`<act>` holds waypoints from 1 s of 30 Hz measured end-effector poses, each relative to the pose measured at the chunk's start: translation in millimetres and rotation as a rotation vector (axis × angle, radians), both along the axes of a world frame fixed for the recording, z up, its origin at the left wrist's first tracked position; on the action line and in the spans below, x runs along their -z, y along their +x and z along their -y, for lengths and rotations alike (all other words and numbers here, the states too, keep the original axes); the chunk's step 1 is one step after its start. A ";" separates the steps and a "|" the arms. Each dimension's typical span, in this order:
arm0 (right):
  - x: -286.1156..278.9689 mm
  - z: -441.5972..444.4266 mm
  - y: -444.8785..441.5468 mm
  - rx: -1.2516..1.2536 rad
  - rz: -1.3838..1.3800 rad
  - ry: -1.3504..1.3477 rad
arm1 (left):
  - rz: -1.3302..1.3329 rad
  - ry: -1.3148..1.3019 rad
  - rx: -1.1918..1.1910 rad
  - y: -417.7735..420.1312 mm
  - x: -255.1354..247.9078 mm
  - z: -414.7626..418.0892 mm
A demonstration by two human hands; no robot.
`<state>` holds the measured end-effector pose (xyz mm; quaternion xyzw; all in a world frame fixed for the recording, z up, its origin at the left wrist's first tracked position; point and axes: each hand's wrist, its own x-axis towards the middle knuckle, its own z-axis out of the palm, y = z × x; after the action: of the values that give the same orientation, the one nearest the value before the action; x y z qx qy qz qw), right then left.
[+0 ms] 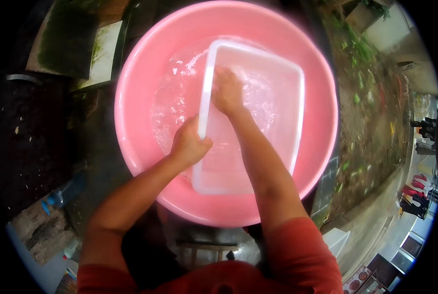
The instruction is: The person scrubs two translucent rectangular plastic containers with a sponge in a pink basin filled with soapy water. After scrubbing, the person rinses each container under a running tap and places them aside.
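A large round pink plastic basin (pixel 138 66) holds water that glints with ripples. Inside it sits a translucent white rectangular plastic tub (pixel 277 147) with a thick rim, slightly turned. My left hand (pixel 190 142) grips the tub's left rim, the thumb over the inner side and the fingers hidden below. Within the tub, my right hand (pixel 228 90) reaches down near the left wall, its fingers blurred. Whether those fingers touch the wall or the bottom, I cannot tell. Nothing held shows in that hand.
Left of the basin lie a mossy board (pixel 68 40) and a clear plastic bottle (pixel 57 198) with a blue top. Muddy ground with green plants (pixel 358 106) runs along the right. Clothes (pixel 417 194) hang at the far right. A stool-like frame (pixel 207 245) stands below the basin.
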<state>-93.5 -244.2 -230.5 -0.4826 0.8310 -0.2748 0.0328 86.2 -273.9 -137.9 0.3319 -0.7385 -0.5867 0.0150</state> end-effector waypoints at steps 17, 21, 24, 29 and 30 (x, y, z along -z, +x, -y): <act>3.3 -99.2 -53.1 0.352 -0.286 0.442 | -0.177 -0.082 -0.146 4.1 7.9 -2.8; 26.8 -100.6 -58.2 0.279 -0.402 0.612 | -0.223 -0.059 -0.140 1.2 6.0 2.2; 5.8 -102.7 -49.6 0.099 -0.296 0.809 | -0.236 -0.082 -0.156 4.5 6.5 6.0; -27.8 -133.5 -7.9 -0.087 -0.260 0.959 | -0.246 -0.144 -0.162 2.6 6.3 4.9; -41.9 -137.8 3.2 -0.167 -0.273 1.011 | -0.246 -0.190 -0.168 2.8 9.5 5.6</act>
<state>-90.3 -106.5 -188.6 -0.5023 0.8154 0.2289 0.1746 89.0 -279.5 -147.3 0.3154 -0.7529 -0.5470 0.1857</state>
